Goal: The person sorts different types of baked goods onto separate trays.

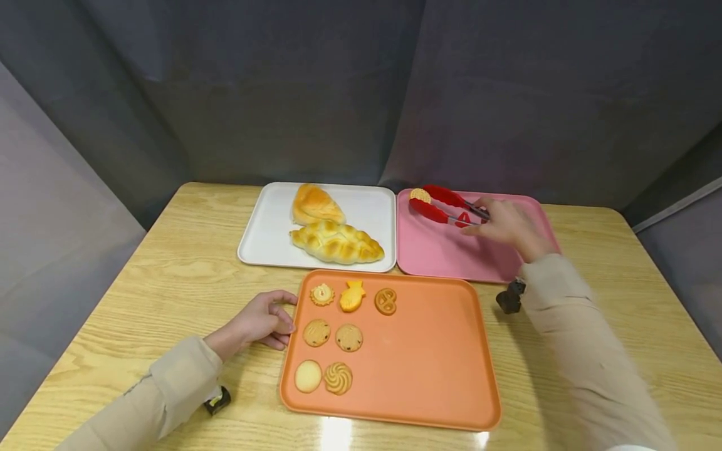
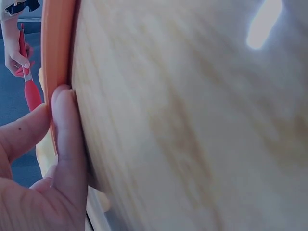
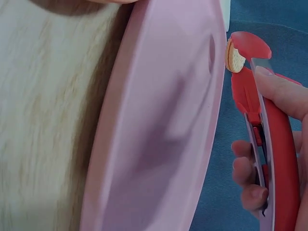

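My right hand grips red-tipped tongs over the pink tray at the back right. Between the tong tips sits a round sandwich cookie, raised above the tray in the right wrist view. At the left rim of the orange tray, my left hand pinches the edge between thumb and fingers. Cookies lie in rows on that tray's left side, among them a fish-shaped cookie, a pretzel-shaped cookie and a swirl cookie.
A white tray at the back left bears a braided bread and a triangular bread. It stands beside the pink tray, both behind the orange one. Dark curtains rise behind the wooden table.
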### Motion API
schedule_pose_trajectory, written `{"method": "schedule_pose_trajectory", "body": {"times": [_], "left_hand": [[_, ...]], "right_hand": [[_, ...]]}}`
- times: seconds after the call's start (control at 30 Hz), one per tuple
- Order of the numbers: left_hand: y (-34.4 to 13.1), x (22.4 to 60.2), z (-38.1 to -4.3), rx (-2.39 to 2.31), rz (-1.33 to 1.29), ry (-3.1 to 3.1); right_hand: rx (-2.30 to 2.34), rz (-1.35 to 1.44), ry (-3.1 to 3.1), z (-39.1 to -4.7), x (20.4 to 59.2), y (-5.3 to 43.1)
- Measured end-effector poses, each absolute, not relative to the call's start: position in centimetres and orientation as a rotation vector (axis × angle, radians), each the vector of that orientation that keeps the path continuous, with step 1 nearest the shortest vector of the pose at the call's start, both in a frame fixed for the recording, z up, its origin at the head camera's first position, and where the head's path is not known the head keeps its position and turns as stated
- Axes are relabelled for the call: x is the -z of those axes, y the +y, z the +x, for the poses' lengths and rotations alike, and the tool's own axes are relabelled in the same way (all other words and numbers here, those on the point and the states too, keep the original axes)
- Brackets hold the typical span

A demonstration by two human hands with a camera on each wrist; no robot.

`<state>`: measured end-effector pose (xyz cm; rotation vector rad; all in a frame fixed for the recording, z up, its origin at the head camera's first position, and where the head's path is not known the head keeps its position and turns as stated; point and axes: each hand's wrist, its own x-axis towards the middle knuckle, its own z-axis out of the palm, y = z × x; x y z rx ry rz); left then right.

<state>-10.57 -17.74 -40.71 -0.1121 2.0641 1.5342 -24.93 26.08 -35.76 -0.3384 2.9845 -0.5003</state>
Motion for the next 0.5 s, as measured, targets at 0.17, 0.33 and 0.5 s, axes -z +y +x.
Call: {"method": "schedule_pose_trajectory", "body": {"times": [0.17,0.33,0.5], "left_hand": [[-17.75,40.73,-10.55,-1.534,-0.107,2.066],[-17.74,40.75,-10.52,-1.538,-0.102,2.064],[-17.72,40.79,-10.51,-1.542,-0.097,2.065]], "right_hand": [[0.479,-0.292,2.972,-25.35,36.24,25.83],[0.474,-0.221,2.945,-25.68,36.50,25.44],[0.469,-0.199,2.939,-25.85,36.54,25.09]]}}
